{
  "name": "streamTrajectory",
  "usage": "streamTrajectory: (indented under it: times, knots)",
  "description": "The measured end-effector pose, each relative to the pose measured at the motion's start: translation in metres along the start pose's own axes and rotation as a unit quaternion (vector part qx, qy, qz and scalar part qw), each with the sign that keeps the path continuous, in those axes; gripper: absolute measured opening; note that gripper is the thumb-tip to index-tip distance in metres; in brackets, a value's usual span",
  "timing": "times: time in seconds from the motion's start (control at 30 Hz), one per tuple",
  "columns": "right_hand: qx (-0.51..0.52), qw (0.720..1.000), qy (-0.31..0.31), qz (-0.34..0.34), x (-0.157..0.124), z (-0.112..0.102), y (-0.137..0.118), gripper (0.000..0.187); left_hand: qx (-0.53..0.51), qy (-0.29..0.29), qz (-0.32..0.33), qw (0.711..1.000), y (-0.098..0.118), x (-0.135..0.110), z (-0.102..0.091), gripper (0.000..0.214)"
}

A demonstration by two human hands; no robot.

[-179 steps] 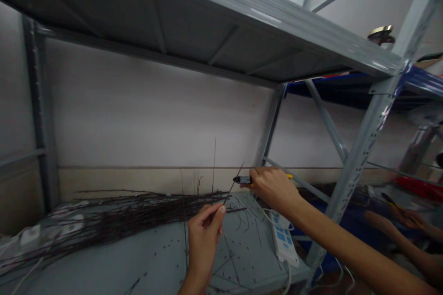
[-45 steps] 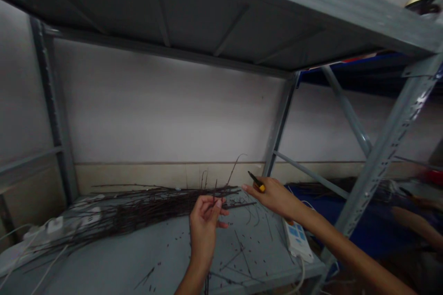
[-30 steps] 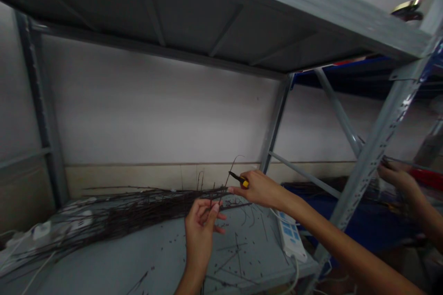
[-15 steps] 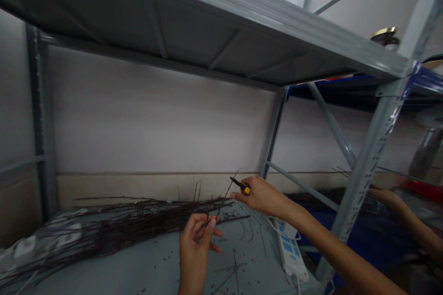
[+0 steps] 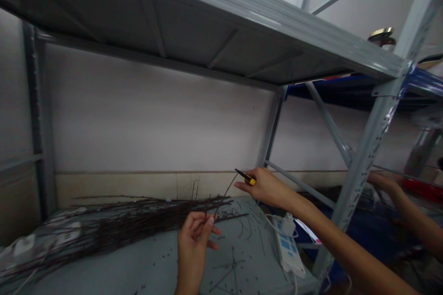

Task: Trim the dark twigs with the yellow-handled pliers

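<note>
My left hand is low in the middle of the view, thumb and forefinger pinched on a thin dark twig. The twig slants up and right from those fingers. My right hand, higher and to the right, is closed around a small tool with a black pointed tip and yellow handle; its exact kind I cannot make out. The tool's tip is by the upper part of the twig; whether they touch I cannot tell. Left of and behind my left hand lies a bundle of dark twigs.
Twig scraps are scattered over the grey shelf surface. A white power strip with a plug and cables lies at the right edge. Another shelf board hangs above. Beyond the metal post, another person's arm reaches in.
My right hand and the tool have moved slightly up and right, toward the twig's upper end. My left hand keeps its pinch, nearly in place. The view has shifted slightly.
</note>
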State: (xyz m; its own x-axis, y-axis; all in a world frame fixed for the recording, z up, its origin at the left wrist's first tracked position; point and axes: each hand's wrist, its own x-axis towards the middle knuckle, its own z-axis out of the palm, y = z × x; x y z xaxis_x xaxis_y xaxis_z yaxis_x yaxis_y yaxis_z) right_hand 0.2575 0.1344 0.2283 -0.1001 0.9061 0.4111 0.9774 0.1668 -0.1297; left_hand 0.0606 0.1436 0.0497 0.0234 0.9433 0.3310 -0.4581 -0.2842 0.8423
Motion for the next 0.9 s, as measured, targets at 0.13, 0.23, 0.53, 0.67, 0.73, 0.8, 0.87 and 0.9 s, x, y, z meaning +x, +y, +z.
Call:
streamTrajectory:
  times: [0.13, 0.23, 0.53, 0.67, 0.73, 0.8, 0.87, 0.9]
  knots:
    - [-0.006, 1.000, -0.005, 0.006, -0.001, 0.000, -0.001, 0.041, -0.005, 0.001, -0.007, 1.000, 0.002, -0.001, 0.001, 0.033]
    - [-0.017, 1.000, -0.008, 0.000, -0.003, 0.001, -0.003, 0.043, -0.007, -0.002, -0.006, 1.000, 0.005, -0.002, 0.002, 0.033]
    - [-0.052, 0.999, -0.008, 0.007, -0.001, 0.008, -0.002, 0.046, -0.006, 0.009, -0.002, 1.000, 0.011, -0.003, 0.001, 0.033]
    - [-0.072, 0.997, 0.005, -0.002, 0.001, 0.011, 0.001, 0.049, -0.005, 0.002, -0.001, 1.000, 0.007, -0.003, 0.000, 0.030]
    - [-0.077, 0.997, 0.007, -0.014, 0.003, 0.015, 0.004, 0.049, -0.008, 0.001, -0.003, 1.000, 0.006, -0.003, -0.001, 0.030]
    - [-0.083, 0.996, 0.009, -0.024, 0.007, 0.019, 0.007, 0.047, -0.011, 0.002, -0.004, 1.000, 0.005, -0.004, -0.001, 0.029]
    - [-0.094, 0.995, 0.018, -0.019, 0.009, 0.024, 0.009, 0.046, -0.013, 0.001, -0.001, 1.000, 0.005, -0.005, -0.002, 0.029]
    - [-0.100, 0.995, 0.025, -0.014, 0.010, 0.026, 0.008, 0.047, -0.014, -0.001, 0.000, 1.000, 0.005, -0.005, -0.002, 0.029]
